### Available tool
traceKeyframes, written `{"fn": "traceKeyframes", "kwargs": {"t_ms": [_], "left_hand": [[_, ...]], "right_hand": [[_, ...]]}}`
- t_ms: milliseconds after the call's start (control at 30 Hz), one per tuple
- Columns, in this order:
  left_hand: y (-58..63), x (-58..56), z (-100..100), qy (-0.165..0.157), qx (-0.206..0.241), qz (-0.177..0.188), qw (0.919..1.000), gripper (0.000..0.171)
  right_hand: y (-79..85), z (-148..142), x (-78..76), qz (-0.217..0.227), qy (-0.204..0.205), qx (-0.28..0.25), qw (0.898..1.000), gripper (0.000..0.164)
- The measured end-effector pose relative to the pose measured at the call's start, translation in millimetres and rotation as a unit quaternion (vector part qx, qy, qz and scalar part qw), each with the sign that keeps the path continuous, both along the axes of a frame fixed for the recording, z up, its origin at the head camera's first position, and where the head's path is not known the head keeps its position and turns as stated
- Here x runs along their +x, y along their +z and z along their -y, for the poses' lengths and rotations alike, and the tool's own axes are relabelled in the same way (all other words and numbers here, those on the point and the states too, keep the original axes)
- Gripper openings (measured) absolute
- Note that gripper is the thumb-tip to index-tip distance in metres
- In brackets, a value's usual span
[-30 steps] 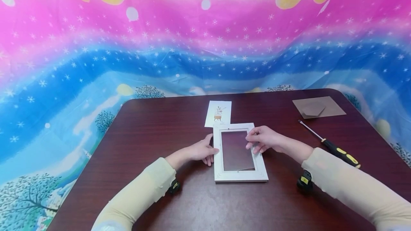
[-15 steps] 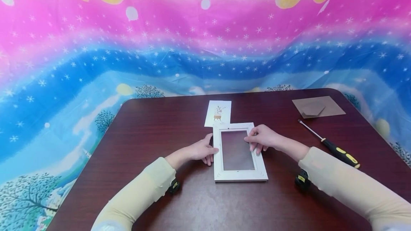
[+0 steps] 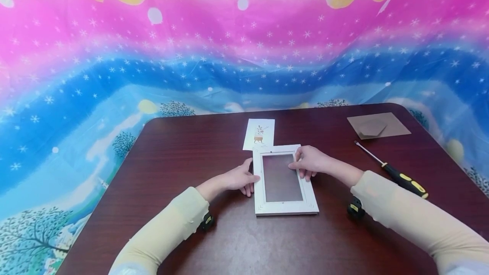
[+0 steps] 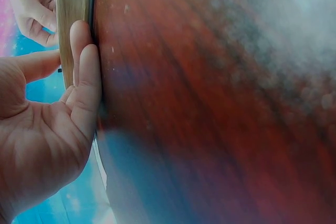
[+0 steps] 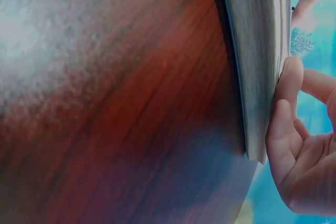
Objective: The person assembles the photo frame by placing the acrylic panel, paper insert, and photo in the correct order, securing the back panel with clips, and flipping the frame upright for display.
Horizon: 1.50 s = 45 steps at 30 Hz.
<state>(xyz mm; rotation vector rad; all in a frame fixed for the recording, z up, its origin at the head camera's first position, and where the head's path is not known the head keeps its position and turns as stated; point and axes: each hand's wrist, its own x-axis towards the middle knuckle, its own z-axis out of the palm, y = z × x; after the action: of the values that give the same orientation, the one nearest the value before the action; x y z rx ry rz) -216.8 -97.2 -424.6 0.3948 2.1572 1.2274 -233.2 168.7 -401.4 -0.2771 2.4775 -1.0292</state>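
"One rectangular white picture frame [image 3: 267, 209] lies flat near the middle of a dark red-brown wooden table [image 3: 191, 147]. A greyish rectangular panel [image 3: 280, 186] sits in its opening."

"How are you holding it?"

"With both hands. My left hand [image 3: 238, 178] grasps the left border, thumb on top, fingers along the outer side. My right hand [image 3: 311, 160] grasps the right border, thumb tip over the panel, other fingers against the outer side."

"What is close by?"

"A white paper card [image 3: 259, 135] printed with a potted plant, at the frame's far left corner. The two meet there; I cannot tell whether the card goes beneath."

"And farther out?"

"To my right, well apart from the frame, lies a metal-shafted screwdriver with a black and yellow handle [image 3: 405, 179], its tip pointing away from me. Beyond it, near the table's far right corner, rests a flat brown board [image 3: 397, 126] with a flap on it. Behind the table hangs a pink and blue cloth [image 3: 244, 54] patterned with white snowflakes."
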Motion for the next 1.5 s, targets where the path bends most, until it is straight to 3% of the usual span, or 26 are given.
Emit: {"fn": "traceKeyframes", "kwargs": {"t_ms": [200, 467, 867, 1100, 1500], "left_hand": [[0.3, -1.4, 0, -0.008, 0.001, -0.009, 0.9999, 0.073], [-4.1, -2.1, 0, 0.001, -0.007, -0.010, 0.9999, 0.075], [-2.0, 0.7, -2, 0.002, -0.003, 0.000, 1.0000, 0.076], [-1.7, 0.9, -2, 0.001, -0.005, 0.001, 1.0000, 0.077], [2.5, 0.9, 0, -0.001, -0.014, -0.007, 0.9999, 0.076]], "right_hand": [[2.0, 5, 4.0, -0.041, -0.002, 0.047, 0.998, 0.032], [3.5, 6, 5.3, -0.092, 0.011, 0.126, 0.988, 0.035], [8.9, 5, -2.2, -0.063, 0.047, 0.176, 0.981, 0.039], [10.0, 7, -1.1, -0.081, 0.050, 0.205, 0.974, 0.038], [7.0, 9, -4.5, -0.092, 0.042, 0.210, 0.972, 0.038]]}}
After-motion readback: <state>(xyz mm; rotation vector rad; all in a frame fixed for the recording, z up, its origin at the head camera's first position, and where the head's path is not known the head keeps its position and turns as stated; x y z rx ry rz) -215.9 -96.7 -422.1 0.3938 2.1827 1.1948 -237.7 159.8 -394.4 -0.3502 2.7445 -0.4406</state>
